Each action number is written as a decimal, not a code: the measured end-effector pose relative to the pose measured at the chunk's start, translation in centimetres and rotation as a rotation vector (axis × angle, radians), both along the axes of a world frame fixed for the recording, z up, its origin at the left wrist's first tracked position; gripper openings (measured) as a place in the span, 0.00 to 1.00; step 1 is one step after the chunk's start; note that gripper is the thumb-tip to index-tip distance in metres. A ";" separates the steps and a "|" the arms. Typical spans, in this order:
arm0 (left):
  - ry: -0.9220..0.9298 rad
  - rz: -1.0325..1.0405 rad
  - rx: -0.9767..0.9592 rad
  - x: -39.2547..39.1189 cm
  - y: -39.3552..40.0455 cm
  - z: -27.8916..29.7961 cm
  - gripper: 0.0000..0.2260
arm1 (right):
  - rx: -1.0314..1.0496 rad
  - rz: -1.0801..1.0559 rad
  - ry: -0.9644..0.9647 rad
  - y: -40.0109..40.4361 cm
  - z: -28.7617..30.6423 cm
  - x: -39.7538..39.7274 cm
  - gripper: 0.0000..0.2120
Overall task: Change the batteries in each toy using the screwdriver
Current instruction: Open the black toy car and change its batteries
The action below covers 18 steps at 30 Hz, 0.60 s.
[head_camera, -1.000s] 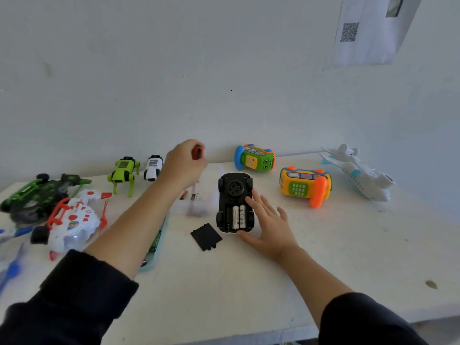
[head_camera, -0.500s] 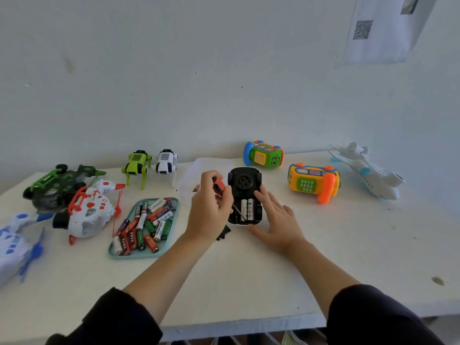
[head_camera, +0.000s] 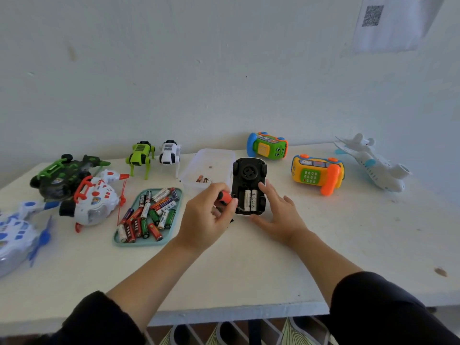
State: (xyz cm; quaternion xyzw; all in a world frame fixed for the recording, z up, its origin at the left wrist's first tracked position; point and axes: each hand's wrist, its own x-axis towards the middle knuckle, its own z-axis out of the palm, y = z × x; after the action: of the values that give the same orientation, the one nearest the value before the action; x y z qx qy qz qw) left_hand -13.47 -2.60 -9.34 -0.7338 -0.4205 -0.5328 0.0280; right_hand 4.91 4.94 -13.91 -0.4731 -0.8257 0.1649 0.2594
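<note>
Gripping the red-handled screwdriver (head_camera: 225,196) in my left hand (head_camera: 206,220), fingers curled round its handle, I bring its tip to the left edge of the open battery bay of the upturned black toy car (head_camera: 249,185). My right hand (head_camera: 278,215) lies flat with straight fingers against the car's right side and near end, steadying it on the white table (head_camera: 249,270).

Two white batteries (head_camera: 250,200) sit side by side in the bay, their long axes running away from me, in line with the car's length. They lie just to the right of the screwdriver, between my two hands; the tool hand is the nearer one, and the blade would, I judge, come in sideways across their length to lever them out.

Just beyond my left hand stands a clear plastic tub (head_camera: 209,165) holding a few batteries; further left, a teal tray (head_camera: 146,241) is heaped with loose ones. The bay's cover is mostly hidden behind my left hand.
</note>
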 end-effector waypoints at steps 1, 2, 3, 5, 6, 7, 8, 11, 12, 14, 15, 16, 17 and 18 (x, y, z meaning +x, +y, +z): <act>0.033 0.001 -0.011 -0.1 -0.2 0.3 0.04 | -0.006 0.003 0.003 0.0 0.0 0.0 0.37; 0.085 0.009 -0.031 -0.3 -0.5 0.7 0.05 | -0.014 0.003 0.002 0.0 0.1 0.1 0.37; 0.160 0.020 -0.053 -0.3 -0.8 1.1 0.07 | -0.020 0.002 0.000 -0.1 0.1 0.1 0.38; 0.333 0.062 -0.084 0.0 -1.6 1.8 0.09 | -0.019 -0.002 0.007 -0.2 0.3 0.0 0.39; 0.420 0.082 -0.099 0.4 -2.1 1.8 0.10 | -0.020 0.000 0.019 -0.3 0.4 0.0 0.38; 0.508 0.105 -0.114 0.8 -2.8 1.8 0.13 | -0.020 0.004 0.028 -0.4 0.4 0.0 0.38; 0.591 0.151 -0.128 1.2 -3.2 1.3 0.15 | -0.021 0.007 0.027 -0.4 0.4 0.0 0.38; 0.840 0.366 -0.247 2.4 -4.8 0.2 0.18 | -0.013 -0.006 -0.001 -0.6 0.5 0.0 0.37; 0.892 0.418 -0.329 2.8 -5.2 0.2 0.17 | -0.015 -0.014 -0.005 -0.6 0.5 0.0 0.37; 0.926 0.470 -0.519 3.1 -5.6 -0.5 0.16 | -0.016 -0.023 -0.011 -0.5 0.4 0.0 0.36; 0.906 0.477 -0.589 3.1 -5.6 -0.8 0.17 | -0.013 -0.022 -0.014 -0.5 0.4 0.0 0.36; 0.877 0.484 -0.639 3.0 -5.4 -1.1 0.16 | -0.009 -0.021 -0.018 -0.5 0.3 0.0 0.36; 0.840 0.482 -0.654 3.0 -5.3 -1.2 0.15 | -0.004 -0.020 -0.021 -0.5 0.3 0.0 0.36; 0.786 0.471 -0.673 2.8 -5.1 -1.3 0.12 | 0.001 -0.021 -0.023 -0.4 0.3 0.0 0.36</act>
State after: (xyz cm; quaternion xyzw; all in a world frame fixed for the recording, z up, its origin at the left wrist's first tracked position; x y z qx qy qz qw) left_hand -10.66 -7.67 -10.68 -0.7320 -0.6772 -0.0357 0.0652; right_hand 4.89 4.51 -13.64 -0.4833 -0.8238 0.1562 0.2518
